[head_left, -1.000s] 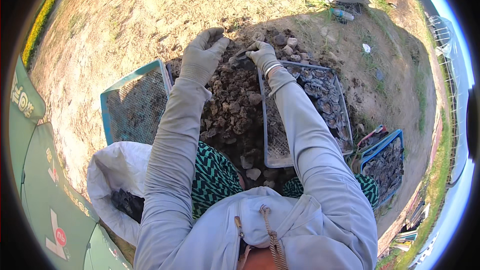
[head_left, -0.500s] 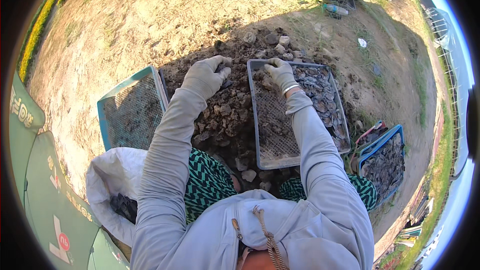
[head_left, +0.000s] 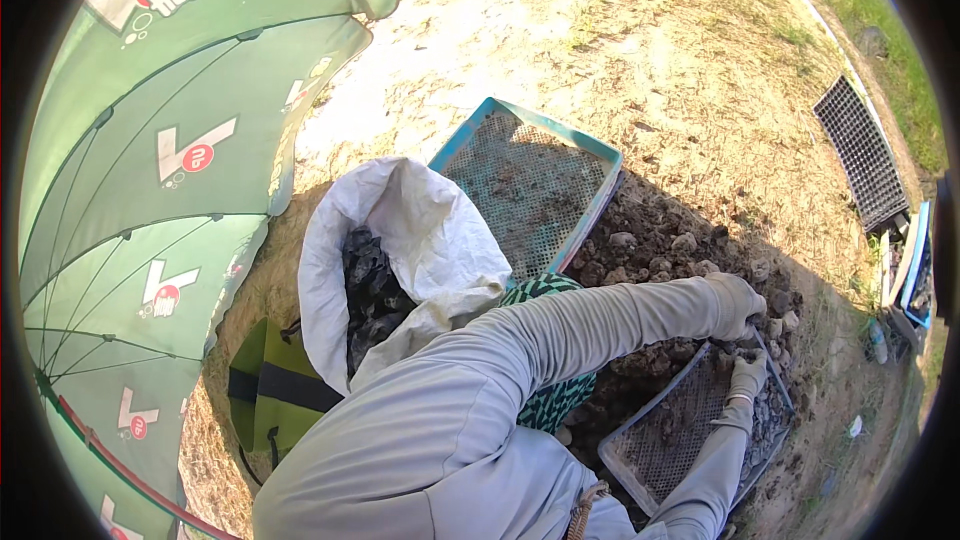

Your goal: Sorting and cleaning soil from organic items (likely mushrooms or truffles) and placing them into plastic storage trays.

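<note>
My left hand (head_left: 737, 306) in a pale glove is curled closed just above a heap of dark soil clods and stones (head_left: 660, 250); what it holds is hidden. My right hand (head_left: 750, 372), also gloved, is closed over the far end of a grey mesh tray (head_left: 640, 445), beside dark clumps, holding something I cannot make out. Dark flaky pieces lie along the tray's right side, partly behind my right arm.
A turquoise mesh tray (head_left: 535, 180) sits left of the heap, beside a white sack (head_left: 450, 240) of dark pieces. A green umbrella (head_left: 150, 200) fills the left side; an olive bag (head_left: 260, 410) lies near it. A black seedling tray (head_left: 858, 150) and several more trays stand right.
The view has swung left, bringing the sack, umbrella and olive bag further in. My hands, earlier raised apart over heap and tray, are now nearer each other, bunched at the grey tray's far end.
</note>
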`<state>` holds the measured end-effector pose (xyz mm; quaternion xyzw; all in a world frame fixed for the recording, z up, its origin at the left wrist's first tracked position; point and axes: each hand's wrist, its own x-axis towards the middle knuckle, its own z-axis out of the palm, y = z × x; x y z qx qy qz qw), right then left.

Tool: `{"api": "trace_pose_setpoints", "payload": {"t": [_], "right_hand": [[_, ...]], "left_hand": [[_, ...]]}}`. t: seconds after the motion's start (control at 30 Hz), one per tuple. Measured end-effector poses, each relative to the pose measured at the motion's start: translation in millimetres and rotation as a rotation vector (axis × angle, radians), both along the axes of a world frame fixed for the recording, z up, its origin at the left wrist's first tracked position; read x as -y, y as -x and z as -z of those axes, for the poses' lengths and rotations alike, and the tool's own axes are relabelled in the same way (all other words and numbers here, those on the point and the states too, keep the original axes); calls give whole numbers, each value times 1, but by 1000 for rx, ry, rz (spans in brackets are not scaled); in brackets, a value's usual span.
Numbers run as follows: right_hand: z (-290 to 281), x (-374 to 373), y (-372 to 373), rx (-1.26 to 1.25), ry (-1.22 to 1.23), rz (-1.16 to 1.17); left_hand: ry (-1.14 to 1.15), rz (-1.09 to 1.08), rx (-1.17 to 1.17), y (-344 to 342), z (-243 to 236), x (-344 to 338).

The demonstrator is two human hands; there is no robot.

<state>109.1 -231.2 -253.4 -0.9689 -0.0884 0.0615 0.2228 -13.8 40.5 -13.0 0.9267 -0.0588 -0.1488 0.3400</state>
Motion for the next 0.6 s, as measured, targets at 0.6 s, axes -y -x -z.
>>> {"api": "trace_pose_setpoints", "payload": {"t": [0.6], "right_hand": [[26, 42, 41, -191, -385, -140]], "left_hand": [[91, -3, 59, 9, -11, 9]]}}
